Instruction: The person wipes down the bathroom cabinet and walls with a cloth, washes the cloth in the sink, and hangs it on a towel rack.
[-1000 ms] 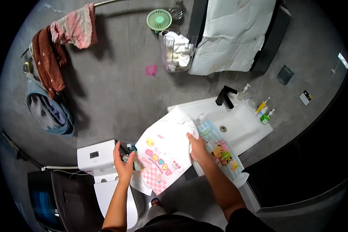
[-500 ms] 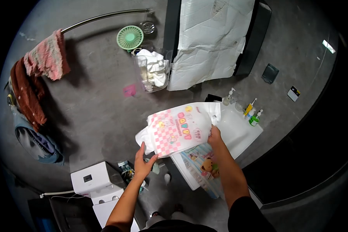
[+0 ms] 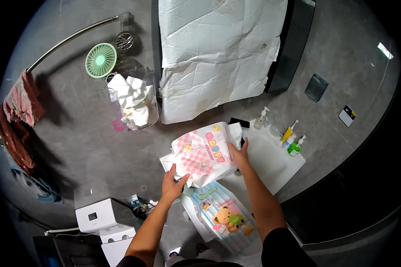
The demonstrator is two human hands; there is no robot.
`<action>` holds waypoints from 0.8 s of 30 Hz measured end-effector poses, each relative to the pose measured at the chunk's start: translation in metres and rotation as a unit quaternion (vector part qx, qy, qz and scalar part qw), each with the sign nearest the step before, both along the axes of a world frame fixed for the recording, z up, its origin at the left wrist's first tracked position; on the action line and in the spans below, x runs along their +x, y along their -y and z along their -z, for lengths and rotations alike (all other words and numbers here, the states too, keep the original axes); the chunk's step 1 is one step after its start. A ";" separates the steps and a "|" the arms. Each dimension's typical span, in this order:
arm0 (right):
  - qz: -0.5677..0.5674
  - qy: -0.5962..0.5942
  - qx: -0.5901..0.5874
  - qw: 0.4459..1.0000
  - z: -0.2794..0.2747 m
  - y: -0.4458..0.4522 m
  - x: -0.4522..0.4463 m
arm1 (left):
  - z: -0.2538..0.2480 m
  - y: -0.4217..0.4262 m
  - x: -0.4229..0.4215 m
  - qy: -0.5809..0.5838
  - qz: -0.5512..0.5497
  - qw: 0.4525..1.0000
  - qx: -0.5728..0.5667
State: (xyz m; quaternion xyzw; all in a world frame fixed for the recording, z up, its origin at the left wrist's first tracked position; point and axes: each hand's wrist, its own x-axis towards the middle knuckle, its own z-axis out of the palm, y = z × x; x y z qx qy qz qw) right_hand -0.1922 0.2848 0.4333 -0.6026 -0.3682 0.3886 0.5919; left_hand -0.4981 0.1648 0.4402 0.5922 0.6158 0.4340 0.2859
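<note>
A soft white plastic pack [image 3: 200, 153] with a pink checked pattern and colourful letters is held up between my hands, over the left end of the sink. My left hand [image 3: 173, 183] grips its lower left corner, thumb and fingers around the edge. At its right end, my right hand [image 3: 239, 153] has hold of the loose white wrapping. What the pack contains is hidden. Just below it, a blue-striped pack [image 3: 225, 216] with a printed bear lies across the near left rim of the sink.
The white sink [image 3: 272, 167] carries a clear pump bottle [image 3: 261, 118], a yellow tube [image 3: 288, 132] and a green pump bottle [image 3: 297, 147]. A black phone-like slab [image 3: 239, 123] lies at its back edge. On the wall hang a clear bin [image 3: 152, 113] of white cloths and a green basket [image 3: 100, 60].
The pack has crumpled and tilted between my hands, and my right hand has shifted slightly left. The camera view has turned, showing more of the bear pack.
</note>
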 end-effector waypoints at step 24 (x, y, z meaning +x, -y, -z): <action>-0.085 0.158 0.119 0.977 0.015 -0.025 0.009 | -0.012 -0.010 0.031 0.067 -0.015 0.984 -0.167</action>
